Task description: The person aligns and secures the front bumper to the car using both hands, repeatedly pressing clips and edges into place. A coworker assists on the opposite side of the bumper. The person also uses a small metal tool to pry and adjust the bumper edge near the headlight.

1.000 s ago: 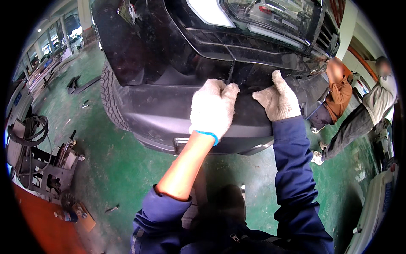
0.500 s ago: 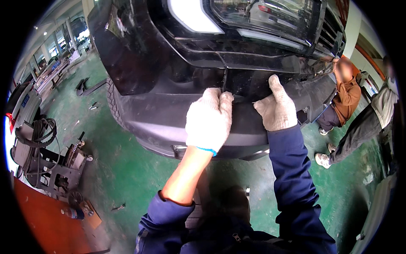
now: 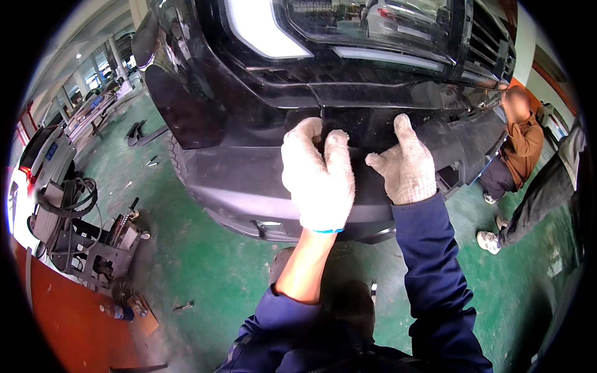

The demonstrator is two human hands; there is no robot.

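Note:
The black front bumper (image 3: 242, 180) of a car spans the view in front of me. My left hand (image 3: 318, 177), in a white knitted glove, lies over its upper edge, with thumb and forefinger apart. Just beyond those fingertips a narrow vertical seam runs down the glossy black panel (image 3: 364, 124). To the right, my gloved right hand (image 3: 407, 165) rests against the bumper, thumb raised and apart from the fingers, which point left. Its other fingertips are partly hidden. I see nothing held in either hand.
Above sits the headlight (image 3: 373, 31) with a white light strip (image 3: 261, 31). A person in a brown jacket (image 3: 525, 146) crouches at the right; another in dark trousers (image 3: 535, 205) stands nearer. On the left are a wheeled cart (image 3: 93, 248) with coiled hose and a red board (image 3: 68, 317).
My left thumb and forefinger have spread apart at the seam, and that hand has shifted slightly right. My right hand stays nearly in place. The whole view has swung a little.

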